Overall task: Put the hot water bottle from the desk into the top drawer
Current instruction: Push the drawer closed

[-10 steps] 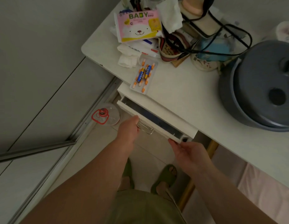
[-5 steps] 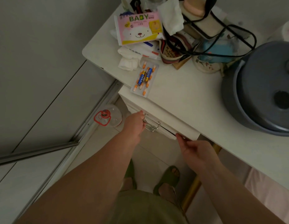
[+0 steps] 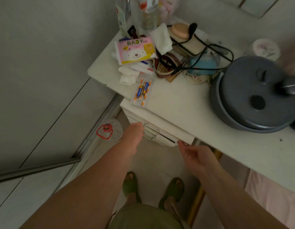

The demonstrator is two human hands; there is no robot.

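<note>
The top drawer [image 3: 161, 138] under the white desk [image 3: 181, 103] is almost shut, with only a thin dark gap along its top edge. My left hand [image 3: 133, 134] is at the left end of the drawer's metal wire handle [image 3: 153, 133], fingers curled on it. My right hand [image 3: 196, 156] hovers loosely curled at the drawer's right corner, one fingertip touching it, holding nothing. The drawer's inside is hidden, and I cannot pick out a hot water bottle for certain.
On the desk are a grey lidded pot [image 3: 254, 95] at the right, a clear pack of batteries [image 3: 142, 91] near the front edge, and a pink BABY tissue pack [image 3: 135, 50] among cluttered cables. A clear jar with a red lid [image 3: 110, 129] sits on the floor.
The drawer was open a second ago and has slid in until nearly shut. Both hands moved forward with it, and the view has lifted to show more of the desk.
</note>
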